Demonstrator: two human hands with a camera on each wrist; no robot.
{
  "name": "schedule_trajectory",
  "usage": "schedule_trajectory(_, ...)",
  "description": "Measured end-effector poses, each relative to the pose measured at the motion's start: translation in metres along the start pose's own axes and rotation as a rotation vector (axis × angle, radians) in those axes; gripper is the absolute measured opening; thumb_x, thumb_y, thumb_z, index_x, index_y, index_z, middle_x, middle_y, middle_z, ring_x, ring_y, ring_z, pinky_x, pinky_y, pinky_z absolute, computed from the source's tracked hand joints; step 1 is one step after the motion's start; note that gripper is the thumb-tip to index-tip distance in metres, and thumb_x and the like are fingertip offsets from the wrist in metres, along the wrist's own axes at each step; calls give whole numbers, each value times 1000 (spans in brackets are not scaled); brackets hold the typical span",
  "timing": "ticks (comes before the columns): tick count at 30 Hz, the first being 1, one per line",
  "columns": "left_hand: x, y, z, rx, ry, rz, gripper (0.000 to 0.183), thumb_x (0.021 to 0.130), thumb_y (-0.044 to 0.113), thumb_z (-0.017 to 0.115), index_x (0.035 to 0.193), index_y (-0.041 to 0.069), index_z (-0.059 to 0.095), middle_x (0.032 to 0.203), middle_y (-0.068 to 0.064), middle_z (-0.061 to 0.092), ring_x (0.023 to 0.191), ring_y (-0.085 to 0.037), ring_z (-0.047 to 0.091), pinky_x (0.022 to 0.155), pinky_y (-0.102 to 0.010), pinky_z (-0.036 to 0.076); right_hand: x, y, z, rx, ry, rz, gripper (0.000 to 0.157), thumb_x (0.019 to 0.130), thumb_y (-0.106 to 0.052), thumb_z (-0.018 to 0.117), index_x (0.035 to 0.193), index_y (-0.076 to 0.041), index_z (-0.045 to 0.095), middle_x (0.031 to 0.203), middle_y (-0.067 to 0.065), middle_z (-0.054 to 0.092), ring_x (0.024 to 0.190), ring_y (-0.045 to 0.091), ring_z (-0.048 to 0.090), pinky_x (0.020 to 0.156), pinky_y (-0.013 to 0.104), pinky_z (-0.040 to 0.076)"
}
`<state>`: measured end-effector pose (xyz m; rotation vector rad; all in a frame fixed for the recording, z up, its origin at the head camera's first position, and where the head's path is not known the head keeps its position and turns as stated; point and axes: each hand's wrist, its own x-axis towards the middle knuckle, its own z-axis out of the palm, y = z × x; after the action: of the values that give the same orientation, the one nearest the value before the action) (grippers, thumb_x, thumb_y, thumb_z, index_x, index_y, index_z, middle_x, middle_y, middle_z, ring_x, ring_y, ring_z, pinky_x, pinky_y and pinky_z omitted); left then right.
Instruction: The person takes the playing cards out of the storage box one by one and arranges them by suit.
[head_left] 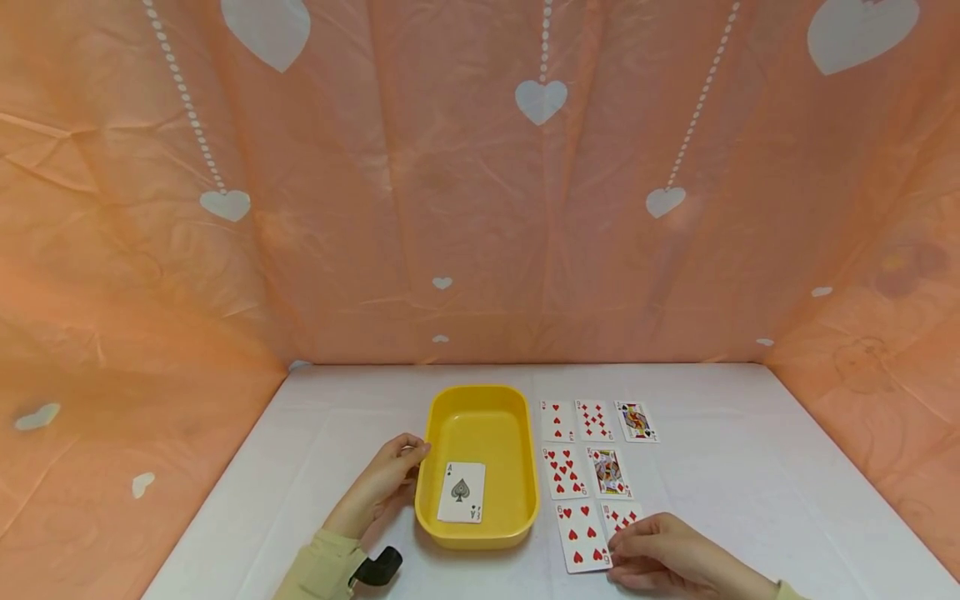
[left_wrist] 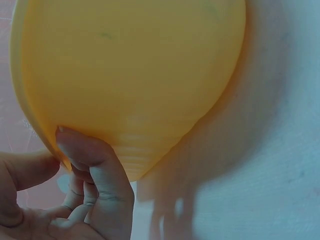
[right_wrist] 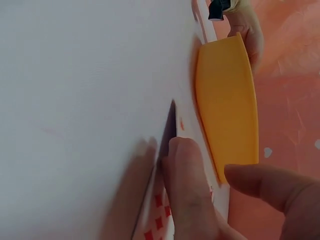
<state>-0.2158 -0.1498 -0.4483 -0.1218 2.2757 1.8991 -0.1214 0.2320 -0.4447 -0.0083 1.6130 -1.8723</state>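
Observation:
My left hand [head_left: 384,479] pinches the left rim of a yellow plastic tub [head_left: 529,467], thumb on one side and fingers on the other. Inside the tub lies an ace of spades [head_left: 461,493], face up. My right hand [head_left: 663,554] is at the lower right corner of the six of hearts [head_left: 583,537] and covers the lower part of the ten of diamonds [head_left: 619,513]. In the right wrist view a fingertip [right_wrist: 184,150] touches a card whose edge stands slightly off the table, while the thumb [right_wrist: 255,181] is apart from it.
More face-up cards lie right of the tub: a three of hearts [head_left: 557,422], a nine of diamonds [head_left: 596,421], a jack of spades [head_left: 637,422], a nine of hearts [head_left: 565,472] and a king of diamonds [head_left: 610,473]. Orange cloth [head_left: 480,250] with hearts surrounds the white table [head_left: 750,467].

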Motion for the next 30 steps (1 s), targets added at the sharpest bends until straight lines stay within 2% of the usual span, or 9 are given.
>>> schedule_trajectory(4, 1, -1, 1, 8, 15, -4, 19, 99, 14, 51, 104, -5, 51, 83, -9, 63, 69, -19, 55, 60, -29, 43, -3, -2, -1, -1, -35, -23, 19, 93, -8, 56, 98, 8, 66, 88, 14, 69, 77, 16, 67, 72, 26, 54)
schedule_trajectory(7, 2, -1, 0, 3, 10, -2, 20, 99, 14, 51, 103, -5, 51, 83, -9, 63, 69, -19, 55, 60, -29, 43, -4, -4, -2, -47, -3, -28, 21, 94, -8, 56, 99, 9, 66, 92, 17, 69, 78, 16, 67, 72, 27, 54)
schedule_trajectory(12, 1, -1, -1, -7, -5, 0, 20, 98, 15, 53, 103, -4, 52, 84, -9, 63, 70, -19, 55, 60, -29, 43, -6, -12, 0, -186, 67, -22, 24, 93, -12, 58, 98, 10, 66, 90, 15, 70, 76, 14, 68, 70, 27, 54)
schedule_trajectory(16, 1, -1, -1, 0, -3, -7, 19, 98, 16, 53, 103, -3, 52, 85, -10, 64, 71, -19, 56, 61, -29, 43, -7, -23, 0, -255, 76, -37, 28, 93, -14, 55, 103, 11, 64, 91, 15, 70, 76, 14, 68, 68, 28, 55)
schedule_trajectory(19, 1, 0, -1, 6, -2, -13, 19, 98, 17, 54, 103, -2, 53, 86, -10, 63, 72, -19, 57, 61, -29, 44, -5, -37, 3, -257, 63, -64, 32, 94, -14, 53, 110, 13, 60, 95, 18, 69, 78, 19, 69, 71, 32, 55)
schedule_trajectory(25, 1, 0, -2, -1, -7, -5, 17, 98, 15, 54, 101, -2, 53, 83, -9, 62, 69, -18, 56, 57, -27, 43, 8, -76, 25, -268, 21, -155, 37, 97, -17, 52, 119, 12, 54, 102, 19, 66, 91, 31, 67, 78, 40, 54)
schedule_trajectory(30, 1, 1, -2, -12, -17, 15, 16, 98, 13, 54, 100, -2, 52, 80, -7, 59, 67, -17, 54, 57, -27, 42, 33, -95, 53, -241, -20, -200, 40, 96, -17, 55, 122, 13, 50, 107, 21, 63, 98, 36, 64, 82, 42, 52)
